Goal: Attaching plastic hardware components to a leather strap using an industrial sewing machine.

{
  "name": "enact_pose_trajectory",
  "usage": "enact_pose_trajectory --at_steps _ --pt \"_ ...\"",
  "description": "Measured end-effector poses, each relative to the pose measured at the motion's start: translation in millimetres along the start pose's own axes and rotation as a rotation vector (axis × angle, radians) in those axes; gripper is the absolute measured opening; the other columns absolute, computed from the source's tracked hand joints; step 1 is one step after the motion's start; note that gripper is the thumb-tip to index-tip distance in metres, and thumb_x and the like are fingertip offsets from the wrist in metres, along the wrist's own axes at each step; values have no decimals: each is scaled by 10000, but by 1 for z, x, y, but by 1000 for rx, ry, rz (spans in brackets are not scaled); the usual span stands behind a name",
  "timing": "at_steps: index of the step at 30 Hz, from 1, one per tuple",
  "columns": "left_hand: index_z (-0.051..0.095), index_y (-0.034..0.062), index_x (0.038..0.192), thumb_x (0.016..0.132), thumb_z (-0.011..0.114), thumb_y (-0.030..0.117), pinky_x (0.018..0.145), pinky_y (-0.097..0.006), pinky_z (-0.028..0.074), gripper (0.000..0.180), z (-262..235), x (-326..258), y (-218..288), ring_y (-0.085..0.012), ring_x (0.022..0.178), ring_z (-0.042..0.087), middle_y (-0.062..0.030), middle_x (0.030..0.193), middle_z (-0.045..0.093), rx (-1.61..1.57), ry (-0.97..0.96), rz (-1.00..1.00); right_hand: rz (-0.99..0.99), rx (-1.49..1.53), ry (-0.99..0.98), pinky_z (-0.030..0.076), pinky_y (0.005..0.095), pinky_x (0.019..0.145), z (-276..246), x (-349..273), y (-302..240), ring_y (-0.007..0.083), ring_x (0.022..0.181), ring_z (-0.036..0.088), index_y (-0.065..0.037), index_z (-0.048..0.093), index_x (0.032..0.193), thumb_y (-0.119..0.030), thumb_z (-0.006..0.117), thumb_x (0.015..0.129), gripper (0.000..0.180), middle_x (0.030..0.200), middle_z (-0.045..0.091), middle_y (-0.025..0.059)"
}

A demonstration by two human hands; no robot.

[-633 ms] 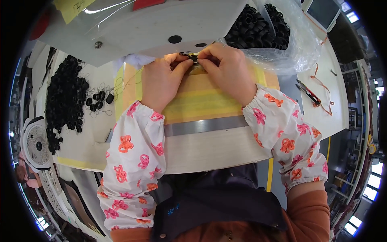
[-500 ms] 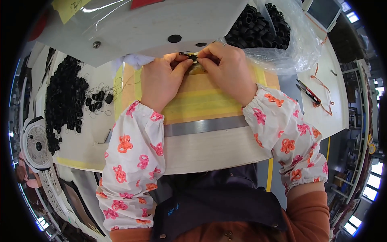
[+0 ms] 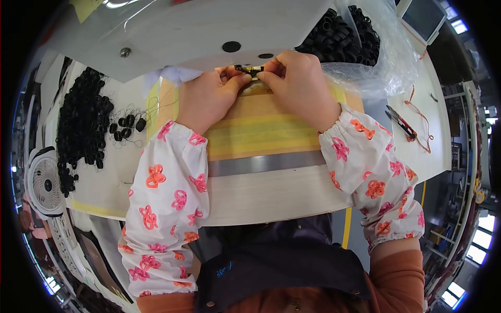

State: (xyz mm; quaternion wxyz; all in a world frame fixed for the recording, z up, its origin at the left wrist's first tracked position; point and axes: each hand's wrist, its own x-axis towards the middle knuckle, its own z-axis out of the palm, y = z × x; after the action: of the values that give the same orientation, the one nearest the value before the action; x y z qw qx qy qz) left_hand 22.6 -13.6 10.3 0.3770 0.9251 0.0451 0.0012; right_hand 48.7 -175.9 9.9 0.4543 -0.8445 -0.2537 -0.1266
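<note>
White plastic fan (image 3: 46, 180) far L, just beside the bench (image 3: 266, 198). Next, on the bench: big heap of blk loops (image 3: 83, 120), small, tangled, w/ no hand on it. R of that, a loose cluster of blk pcs (image 3: 122, 127), fine threads trailing off toward the work area. Crumpled white cloth (image 3: 177, 75) just behind L wrist, partly under the white machine housing (image 3: 182, 36).

Centre: L hand (image 3: 207, 99) reaches up to the housing's lower edge, thumb & fingertips pinched narrow on L end of a small blk pc (image 3: 249, 70). Key relation: pc sits directly btwn the hands, at the fingertips, far side from the wearer; long axis approx. L–R, though fingers cover part & exact shape can't be told. R hand (image 3: 302, 86) pinches its R end, thumb & finger also close together. Neither hand clearly nearer; both touch it. Yellow tape (image 3: 266, 125) on the work surface below, then metal strip (image 3: 266, 163) toward the wearer.

R of the hands: clear plastic bag (image 3: 396, 68), open, w/ blk rings (image 3: 342, 36) piled inside. Far R: scissors (image 3: 401, 122), dark blades, lying aslant, well apart from R hand; orange cord (image 3: 425, 120) loosely curled alongside.
</note>
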Motion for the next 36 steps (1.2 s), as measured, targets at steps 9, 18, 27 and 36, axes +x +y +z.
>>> enact_pose_trajectory --at_steps 9,18,27,36 --pt "631 16 857 771 633 272 548 -184 405 269 -1 0 -11 -37 589 539 -2 691 639 -52 -58 -41 84 -79 -117 455 347 504 -3 6 0 299 528 568 18 539 604 -114 668 643 188 564 563 150" --pt "614 19 816 774 638 246 508 -171 380 232 1 -2 -7 -12 575 509 20 649 607 -97 -7 -10 70 -46 -105 451 320 495 -4 5 2 273 509 561 24 543 608 -113 668 643 189 568 565 143" --pt "599 18 735 752 654 258 480 -212 377 247 -3 -1 -5 -46 517 483 15 610 578 -141 75 56 48 -23 -83 422 270 483 -4 6 -2 162 489 525 35 573 679 -122 685 667 194 561 560 101" --pt "611 88 821 787 543 228 529 -390 437 159 12 -26 -6 -301 588 571 -128 648 583 92 226 343 50 26 -27 437 258 479 -8 -11 1 140 494 556 29 569 681 -122 683 692 190 572 572 91"
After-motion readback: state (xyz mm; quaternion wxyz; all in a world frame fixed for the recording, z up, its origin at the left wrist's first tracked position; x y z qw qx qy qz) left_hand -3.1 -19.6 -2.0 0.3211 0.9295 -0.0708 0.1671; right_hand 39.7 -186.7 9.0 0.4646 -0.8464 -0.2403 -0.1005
